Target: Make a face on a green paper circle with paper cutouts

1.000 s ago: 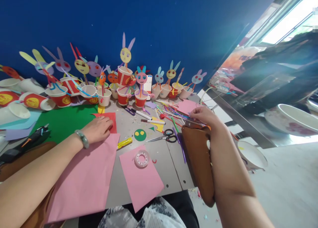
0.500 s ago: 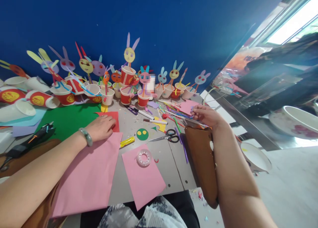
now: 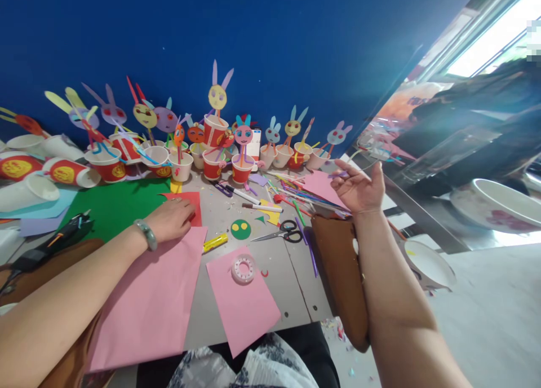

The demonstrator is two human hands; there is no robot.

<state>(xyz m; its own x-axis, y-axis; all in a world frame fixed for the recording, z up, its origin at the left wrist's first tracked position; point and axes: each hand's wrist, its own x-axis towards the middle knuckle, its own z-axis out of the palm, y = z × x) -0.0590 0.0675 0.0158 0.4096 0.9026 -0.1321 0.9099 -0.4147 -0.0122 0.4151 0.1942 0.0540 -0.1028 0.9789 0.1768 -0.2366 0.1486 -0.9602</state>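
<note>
Status: a row of finished paper-cup rabbits stands along the 12 o'clock edge of the surface, against the blue wall. Uncut stock remains, so further assembly appears outstanding.

Left hand: lies flat, grip released, fingers pressing the red paper at the top edge of the large pink sheet.

Right hand: raised at 2 o'clock, palm up, grip released, holding nothing, just above the straws.

Scissors, tape roll and a green face disc lie untouched at centre.
</note>
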